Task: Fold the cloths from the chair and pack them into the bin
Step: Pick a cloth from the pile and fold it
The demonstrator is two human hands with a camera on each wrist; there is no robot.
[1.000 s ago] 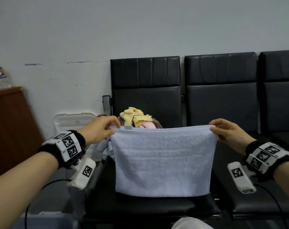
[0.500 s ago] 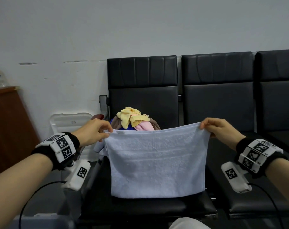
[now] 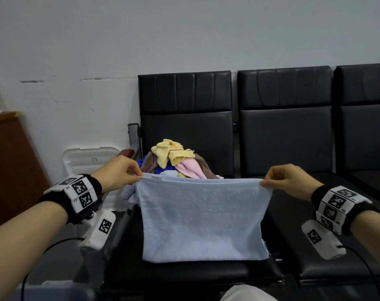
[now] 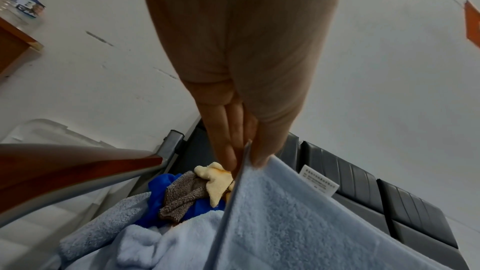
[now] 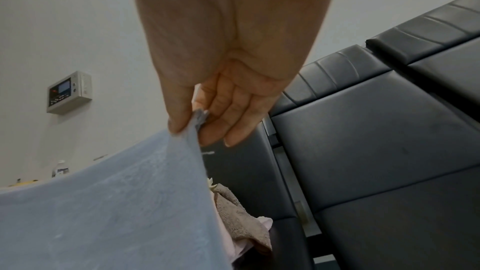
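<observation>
Far left I see a wooden cabinet (image 3: pixel 10 161) with a water bottle (image 4: pixel 22 4) on top, then a white plastic lid (image 3: pixel 91 158) leaning by the wall. My left hand (image 3: pixel 117 173) pinches the top left corner of the light blue towel (image 3: pixel 203 220) — thumb on the near side, fingers (image 4: pixel 228 130) pressed flat behind it. The towel hangs stretched between both hands, its lower edge reaching the seat of the black chair (image 3: pixel 184 101). Behind it on that seat sits the pile of cloths (image 3: pixel 176 159) — yellow on top, pink, brown and blue beneath. My right hand (image 3: pixel 291 181) pinches the top right corner between thumb and curled fingers (image 5: pixel 233 114). More black chairs (image 3: pixel 286 118) stand to the right.
</observation>
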